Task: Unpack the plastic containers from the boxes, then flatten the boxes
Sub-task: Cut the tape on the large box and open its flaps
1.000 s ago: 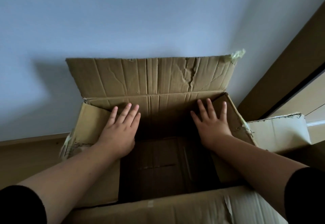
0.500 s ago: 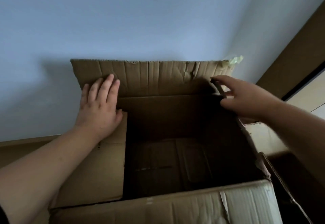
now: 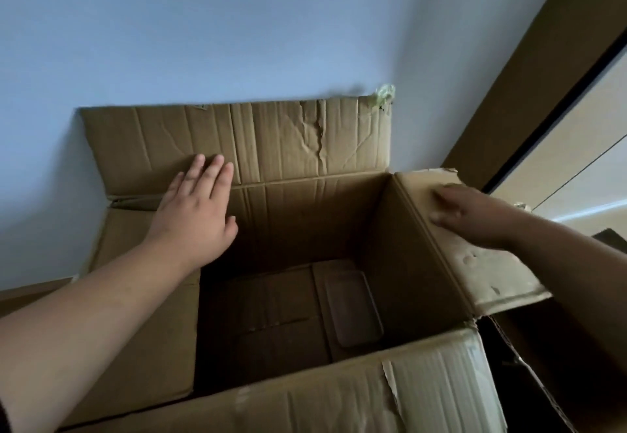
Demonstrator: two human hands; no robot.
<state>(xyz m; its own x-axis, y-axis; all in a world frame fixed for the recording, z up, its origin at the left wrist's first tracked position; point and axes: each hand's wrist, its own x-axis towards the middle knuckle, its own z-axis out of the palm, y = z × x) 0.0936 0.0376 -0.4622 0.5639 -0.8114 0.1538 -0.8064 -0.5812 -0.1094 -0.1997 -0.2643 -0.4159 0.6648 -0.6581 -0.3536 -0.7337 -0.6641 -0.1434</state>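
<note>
A large brown cardboard box stands open in front of me against the wall. At its bottom right lies a clear plastic container, flat and hard to make out in the shadow. My left hand lies flat with straight fingers on the far flap, at the fold near the left flap. My right hand presses flat on the right flap, which is folded outward. The far flap stands up against the wall, creased and torn.
A pale blue wall rises right behind the box. A brown door frame runs diagonally at the right. A second dark open box sits low at the right beside the first. The near flap hangs toward me.
My right hand has moved from the box's far right corner out onto the right flap and pushed it outward. My left hand slid a little right along the far flap's fold. The container now shows.
</note>
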